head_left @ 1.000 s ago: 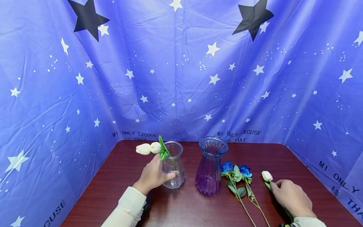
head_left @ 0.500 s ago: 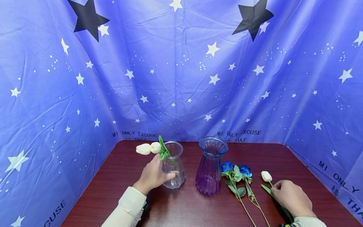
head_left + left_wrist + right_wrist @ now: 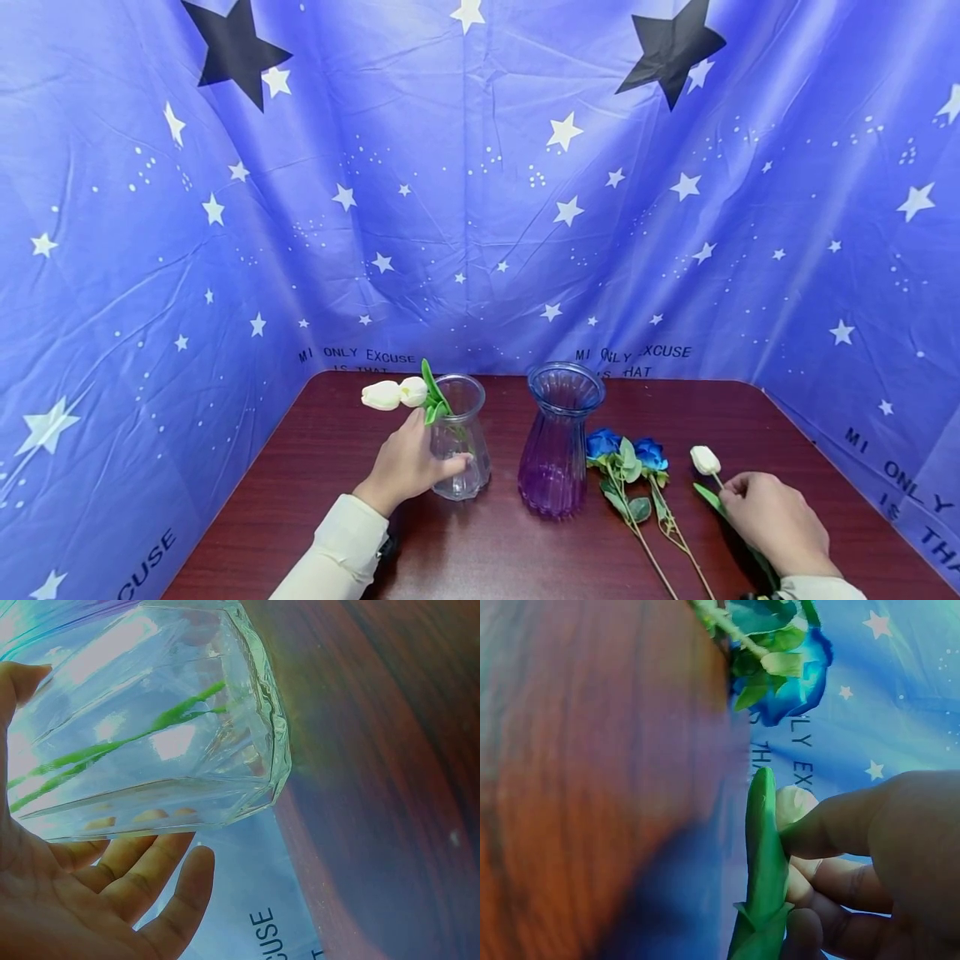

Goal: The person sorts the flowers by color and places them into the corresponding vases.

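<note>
On a dark red-brown counter [image 3: 450, 558], the left hand [image 3: 411, 460] holds a clear vase [image 3: 474, 479] by its side, its grip wrapped with the thumb on the near face and the fingers round the other side. Two white tulips [image 3: 382, 396] stand in that vase, their heads leaning left over the rim; the left wrist view shows their green stems [image 3: 112, 748] reaching down inside the glass. The right hand [image 3: 780, 518], well apart to the right, pinches a single white tulip [image 3: 705, 460] below its bloom, a green leaf [image 3: 708, 497] beside the fingers. Between the hands, a purple-blue vase [image 3: 551, 475] stands upright, and two blue roses [image 3: 626, 450] lie just right of it, stems running toward the near edge. A blue cloth [image 3: 450, 208] with stars hangs behind the counter.
</note>
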{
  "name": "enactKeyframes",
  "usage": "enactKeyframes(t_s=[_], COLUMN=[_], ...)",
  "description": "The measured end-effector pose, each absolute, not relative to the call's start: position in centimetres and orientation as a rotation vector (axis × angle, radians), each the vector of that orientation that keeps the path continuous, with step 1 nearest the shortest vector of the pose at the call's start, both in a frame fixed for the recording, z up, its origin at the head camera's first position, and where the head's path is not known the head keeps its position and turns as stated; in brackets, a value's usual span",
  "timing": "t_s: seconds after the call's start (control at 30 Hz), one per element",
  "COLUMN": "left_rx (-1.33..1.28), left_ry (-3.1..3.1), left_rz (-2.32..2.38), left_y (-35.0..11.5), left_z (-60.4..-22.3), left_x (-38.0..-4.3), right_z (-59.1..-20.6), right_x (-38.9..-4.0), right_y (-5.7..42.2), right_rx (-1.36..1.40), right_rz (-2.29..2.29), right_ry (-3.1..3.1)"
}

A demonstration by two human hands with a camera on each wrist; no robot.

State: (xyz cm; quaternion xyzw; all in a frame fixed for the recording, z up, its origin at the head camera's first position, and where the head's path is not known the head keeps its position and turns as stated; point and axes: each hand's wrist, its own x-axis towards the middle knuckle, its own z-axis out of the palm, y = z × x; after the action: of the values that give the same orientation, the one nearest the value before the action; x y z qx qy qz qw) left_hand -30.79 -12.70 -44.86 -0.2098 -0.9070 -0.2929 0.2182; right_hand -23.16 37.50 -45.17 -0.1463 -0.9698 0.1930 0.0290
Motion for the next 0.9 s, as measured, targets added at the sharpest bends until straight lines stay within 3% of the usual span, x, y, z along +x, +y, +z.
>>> enactKeyframes(t_s=[0.9], left_rx=[-0.579], left_ry=[-2.521], left_rz=[-0.835], left_y=[-12.6], left_z=[-44.9], left_x=[-30.9], right_z=[-41.9], right_x=[-22.9], right_y=[37.3], right_rx=[-0.298], right_rz=[0.531], right_ry=[-2.771])
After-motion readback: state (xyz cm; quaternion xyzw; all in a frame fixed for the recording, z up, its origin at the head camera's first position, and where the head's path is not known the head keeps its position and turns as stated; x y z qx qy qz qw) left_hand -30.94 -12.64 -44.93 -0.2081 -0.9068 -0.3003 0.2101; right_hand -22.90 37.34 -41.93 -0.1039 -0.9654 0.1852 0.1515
